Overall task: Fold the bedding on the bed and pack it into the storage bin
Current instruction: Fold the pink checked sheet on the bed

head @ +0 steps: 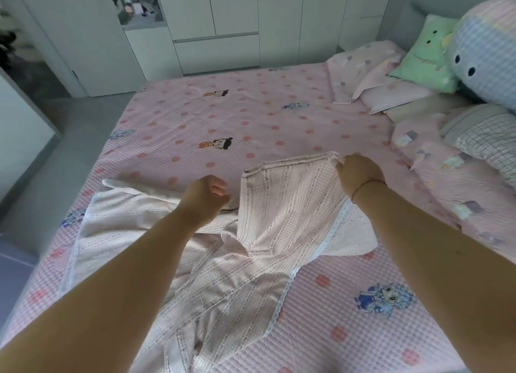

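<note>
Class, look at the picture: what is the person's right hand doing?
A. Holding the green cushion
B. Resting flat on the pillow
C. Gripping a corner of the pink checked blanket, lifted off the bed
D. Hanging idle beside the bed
C: the right hand is curled around a raised corner of the blanket, above the bed.

Rumpled pink checked bedding (pixel 268 205) (lace-edged) on bed (pixel 349 317)

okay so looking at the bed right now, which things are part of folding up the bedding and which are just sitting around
Part of the job:
pink checked blanket, gripped by the left hand and the right hand

Just lying about:
green plush pillow
blue checked plush toy
pink pillow
white cupboards

No storage bin is in view.
</note>
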Available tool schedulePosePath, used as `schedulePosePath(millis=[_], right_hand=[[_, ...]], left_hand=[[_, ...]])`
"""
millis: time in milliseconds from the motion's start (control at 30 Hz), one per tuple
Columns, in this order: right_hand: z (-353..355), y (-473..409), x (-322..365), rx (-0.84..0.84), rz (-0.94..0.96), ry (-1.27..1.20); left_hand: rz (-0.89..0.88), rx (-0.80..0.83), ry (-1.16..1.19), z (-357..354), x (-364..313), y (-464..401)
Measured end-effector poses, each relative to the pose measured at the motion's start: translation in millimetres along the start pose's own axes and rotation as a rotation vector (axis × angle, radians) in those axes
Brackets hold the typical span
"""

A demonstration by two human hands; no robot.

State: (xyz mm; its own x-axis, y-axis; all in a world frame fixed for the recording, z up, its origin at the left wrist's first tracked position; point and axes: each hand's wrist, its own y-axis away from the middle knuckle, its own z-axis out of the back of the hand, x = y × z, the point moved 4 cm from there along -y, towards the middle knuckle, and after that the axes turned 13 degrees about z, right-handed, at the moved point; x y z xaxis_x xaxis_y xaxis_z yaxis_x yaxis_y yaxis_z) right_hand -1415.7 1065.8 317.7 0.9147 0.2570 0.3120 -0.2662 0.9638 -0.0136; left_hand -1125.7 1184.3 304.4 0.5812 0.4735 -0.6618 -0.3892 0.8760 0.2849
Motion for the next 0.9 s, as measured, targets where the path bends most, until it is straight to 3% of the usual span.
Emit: schedulePosePath(millis=[133,267,400,500,567,700,767,833,900], right_hand=[[5,-12,1,0.036,-0.09,0.179],[7,-30,13,0.116,-0.168,-0.145],[3,-39,30,0.239,-0.134,-0.198],[-4,-42,39,0.229,-0.096,-0.242],[-8,-42,38,0.203,-0.087,-0.289],[-10,-45,29,0.168,-0.099,-0.354],[-9,-47,22,0.165,-0.114,-0.355],[-7,-50,14,0.151,-0.117,-0.329],[-4,-52,7,0.124,-0.122,-0.296]], left_hand=[[0.17,0.061,0.036,-24,47,6],[0.205,0.151,0.239,-36,48,15],[0.379,0.51,0.614,-54,18,34],[0.529,0.81,0.853,-79,-3,48],[0.652,0.912,0.927,-101,-10,50],[0.896,0.897,1.084,-142,-18,48],[0.846,0.777,1.38,-141,-33,36],[0.756,0.568,1.517,-127,-42,12],[0.672,0.46,1.62,-107,-50,-13]])
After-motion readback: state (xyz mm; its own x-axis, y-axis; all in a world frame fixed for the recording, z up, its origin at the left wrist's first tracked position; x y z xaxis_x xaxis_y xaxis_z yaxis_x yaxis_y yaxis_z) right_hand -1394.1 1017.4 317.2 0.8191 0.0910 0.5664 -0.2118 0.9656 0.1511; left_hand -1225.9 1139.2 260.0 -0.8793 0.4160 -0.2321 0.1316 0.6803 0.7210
